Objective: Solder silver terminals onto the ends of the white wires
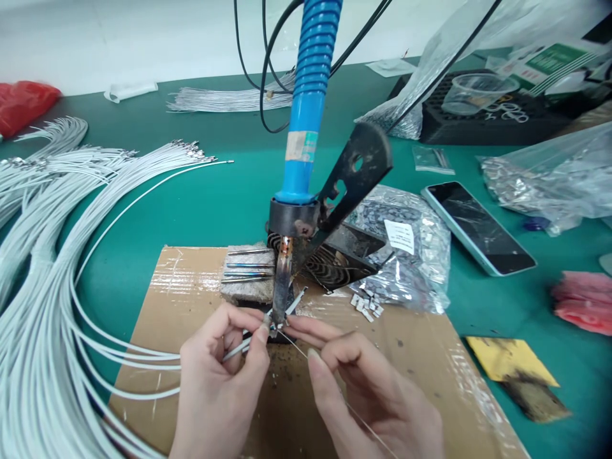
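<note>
A soldering iron (303,115) with a blue handle hangs nearly upright in a black bracket (356,175), its dark tip pointing down between my hands. My left hand (224,370) is closed on several white cables (234,349), their ends by the iron's tip. Closed as well, my right hand (368,382) has a thin solder wire (297,347) running through its fingers to the tip. Whether the wire touches the tip is too small to tell. Small metal pieces at the tip are partly hidden by my fingertips.
Bundles of white cables (52,268) fill the left side. Cardboard (162,306) lies under my hands, with a grey block (247,293) and small metal terminals (367,305). To the right are a bagged parts packet (425,255), a phone (478,226) and a yellow sponge (511,360).
</note>
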Demonstrator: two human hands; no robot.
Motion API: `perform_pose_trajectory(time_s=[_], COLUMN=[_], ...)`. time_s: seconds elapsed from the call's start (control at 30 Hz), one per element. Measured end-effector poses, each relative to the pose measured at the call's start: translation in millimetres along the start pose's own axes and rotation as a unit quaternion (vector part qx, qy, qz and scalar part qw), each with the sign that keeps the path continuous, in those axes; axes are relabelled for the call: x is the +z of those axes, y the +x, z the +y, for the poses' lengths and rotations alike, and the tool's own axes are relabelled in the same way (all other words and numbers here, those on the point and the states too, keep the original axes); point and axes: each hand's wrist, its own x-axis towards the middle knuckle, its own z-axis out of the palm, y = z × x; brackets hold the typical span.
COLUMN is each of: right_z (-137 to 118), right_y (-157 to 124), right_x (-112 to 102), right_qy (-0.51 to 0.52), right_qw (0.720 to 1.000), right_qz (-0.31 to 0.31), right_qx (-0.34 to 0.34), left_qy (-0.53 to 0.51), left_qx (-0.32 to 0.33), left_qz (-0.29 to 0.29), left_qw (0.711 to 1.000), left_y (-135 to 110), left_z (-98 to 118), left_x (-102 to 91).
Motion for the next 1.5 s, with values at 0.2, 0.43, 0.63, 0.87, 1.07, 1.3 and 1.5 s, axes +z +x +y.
perform_pose_trajectory(time_s=[0.2,0.43,0.63,0.87,1.07,1.3,1.5], right_z=[1,1,2,0,2,3,4], right_y=[1,1,-1,0,0,0,2], right_x=[0,0,2,2,2,1,-4], right_qy=[0.004,0.005,0.005,0.001,0.001,0.001,-0.028], right_qw=[1.0,1.0,1.0,1.0,1.0,1.0,0.999], right_qz=[0.003,0.003,0.007,0.004,0.005,0.002,-0.023], right_qx=[-0.001,-0.008,-0.01,-0.009,-0.009,-0.018,-0.029], left_qy=[-0.003,0.007,0.018,-0.013,0.01,0.004,0.01], left_qx=[-0.001,-0.009,0.009,-0.011,-0.012,-0.001,-0.003], left_qz=[0.016,0.045,0.009,0.058,0.071,0.088,0.088], left_qw=[1.0,0.999,1.0,0.998,0.997,0.996,0.996], left_y=[-1,-4,-3,-5,-7,-10,-10], left_z=[2,9,4,5,6,5,6], left_x=[1.9,6.2,1.2,7.9,8.0,12.3,14.3])
